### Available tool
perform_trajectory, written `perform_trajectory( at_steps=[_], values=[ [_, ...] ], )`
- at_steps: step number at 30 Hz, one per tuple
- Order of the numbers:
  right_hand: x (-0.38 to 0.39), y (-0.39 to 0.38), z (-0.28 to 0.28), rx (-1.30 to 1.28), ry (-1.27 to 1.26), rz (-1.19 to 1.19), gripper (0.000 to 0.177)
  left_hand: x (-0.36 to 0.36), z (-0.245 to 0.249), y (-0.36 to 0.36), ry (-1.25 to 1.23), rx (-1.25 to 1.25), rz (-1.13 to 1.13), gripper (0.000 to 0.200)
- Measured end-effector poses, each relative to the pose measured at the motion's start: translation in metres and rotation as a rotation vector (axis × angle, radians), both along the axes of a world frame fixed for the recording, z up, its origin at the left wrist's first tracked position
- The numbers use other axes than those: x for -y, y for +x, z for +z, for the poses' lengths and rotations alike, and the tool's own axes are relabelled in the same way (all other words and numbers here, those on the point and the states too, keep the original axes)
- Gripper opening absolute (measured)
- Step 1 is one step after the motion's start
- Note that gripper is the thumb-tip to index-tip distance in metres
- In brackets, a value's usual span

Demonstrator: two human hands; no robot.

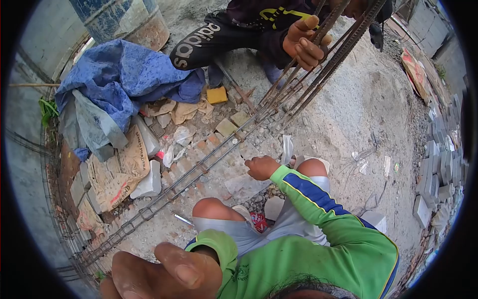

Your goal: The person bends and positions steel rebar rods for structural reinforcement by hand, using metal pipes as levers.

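My right hand (262,168) is closed in front of my knees, near the long rebar cage (186,178). A thin dark tip pokes out from its fingers; the rest of that piece is hidden in the fist. Close to the camera at the lower left, my left hand (164,273) is raised, its thumb and fingers apart and partly curled, with nothing visible between them. The cage lies diagonally over the ground, its far end rising into upright bars (331,62). Another person's hand (307,44) is at those bars.
The other person crouches across the cage. A blue tarp (119,74), cement sacks (122,172) and a blue drum (119,22) lie or stand at left. A yellow block (216,95) is beyond the cage. Grey pavers (438,169) are piled at right.
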State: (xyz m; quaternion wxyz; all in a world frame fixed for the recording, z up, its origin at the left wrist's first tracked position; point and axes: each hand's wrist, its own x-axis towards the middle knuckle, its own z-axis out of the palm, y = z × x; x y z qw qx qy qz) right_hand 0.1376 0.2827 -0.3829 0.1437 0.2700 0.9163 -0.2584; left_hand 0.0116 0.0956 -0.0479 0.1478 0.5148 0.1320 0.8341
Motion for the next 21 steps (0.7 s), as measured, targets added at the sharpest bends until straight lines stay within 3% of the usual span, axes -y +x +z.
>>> perform_trajectory(
  at_steps=[1,2,5,11,13,17,19,21],
  values=[
    [0.001,0.000,0.004,0.016,-0.006,-0.003,0.030,-0.002,0.001,-0.005,0.004,-0.162,-0.079,0.018],
    [0.004,0.001,0.007,0.013,-0.001,-0.002,0.030,-0.001,0.004,-0.002,0.008,-0.166,-0.078,0.018],
    [0.009,0.003,0.017,0.008,0.026,0.019,0.031,0.003,0.011,0.010,-0.071,-0.073,-0.013,0.019],
    [0.015,0.009,0.015,-0.078,-0.010,0.012,0.031,0.015,0.012,0.016,-0.464,0.166,0.078,0.020],
    [0.012,0.011,0.009,-0.011,0.031,0.010,0.030,-0.019,0.002,0.006,-0.125,-0.073,0.203,0.021],
    [0.008,0.017,0.012,-0.016,0.043,-0.025,0.029,-0.035,-0.025,-0.069,-0.228,-0.279,0.038,0.045],
    [0.008,0.019,0.007,-0.016,0.034,-0.016,0.029,-0.065,-0.046,-0.079,-0.265,-0.268,0.142,0.049],
    [0.010,0.019,0.004,-0.019,0.043,0.000,0.028,-0.104,-0.075,-0.089,-0.460,-0.089,0.353,0.046]
  ],
)
